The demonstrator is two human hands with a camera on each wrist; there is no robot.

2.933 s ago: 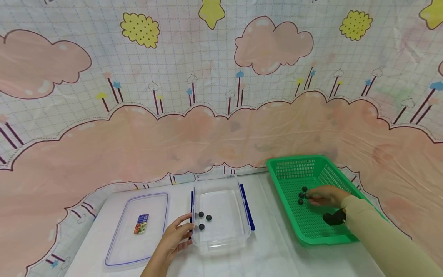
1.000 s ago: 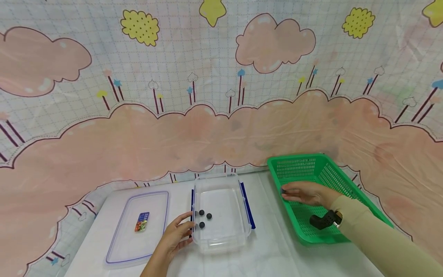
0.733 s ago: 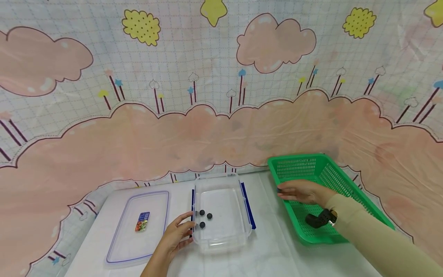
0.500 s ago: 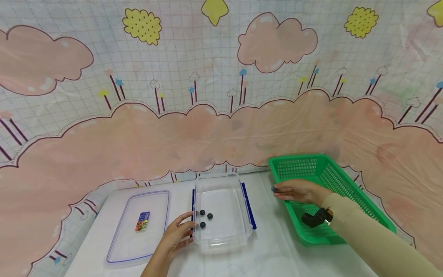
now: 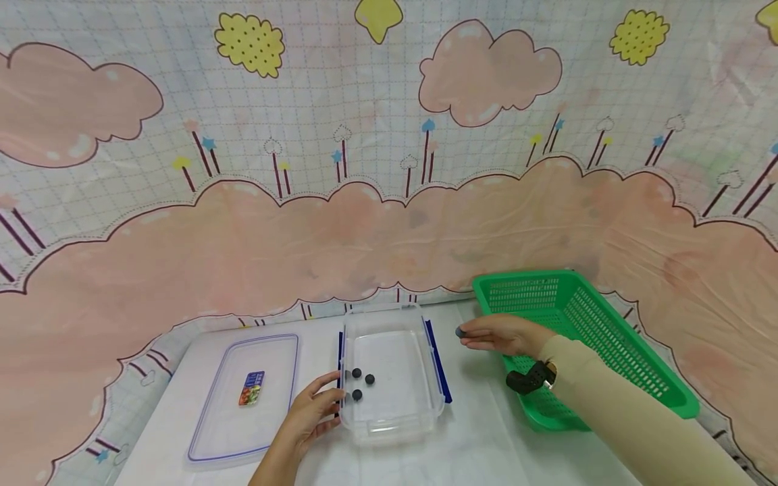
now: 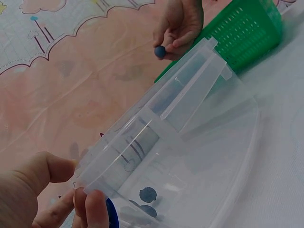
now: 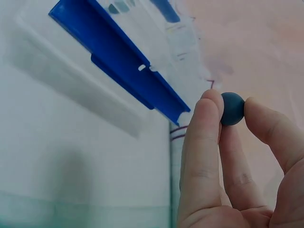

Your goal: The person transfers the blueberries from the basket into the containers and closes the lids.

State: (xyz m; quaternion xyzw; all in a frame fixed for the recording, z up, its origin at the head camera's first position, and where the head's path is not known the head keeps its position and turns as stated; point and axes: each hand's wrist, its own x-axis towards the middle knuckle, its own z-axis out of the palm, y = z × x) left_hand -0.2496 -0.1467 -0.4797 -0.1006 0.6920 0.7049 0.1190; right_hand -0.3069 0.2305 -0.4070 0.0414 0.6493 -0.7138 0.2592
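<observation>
A clear plastic box (image 5: 398, 361) with raised blue side latches stands on the table in the head view. Three blueberries (image 5: 369, 379) lie in its left part. My left hand (image 5: 310, 410) grips the box's left wall, thumb and fingers at the rim in the left wrist view. Between thumb and fingertips my right hand (image 5: 507, 334) pinches another blueberry (image 7: 232, 109). That hand is in the air between the box and the green basket (image 5: 521, 297), right of the box's blue latch (image 7: 121, 59). My right forearm and hand hide much of the basket's floor.
A clear lid (image 5: 273, 378) with a blue seal and a coloured label lies flat left of the box. A patterned cloth (image 5: 365, 250) rises behind the table. White cloth covers the tabletop (image 5: 468, 432) around the box.
My right hand has picked a blueberry from among several in the basket and carried it left over the rim toward the box. My left hand stays at the box's left wall.
</observation>
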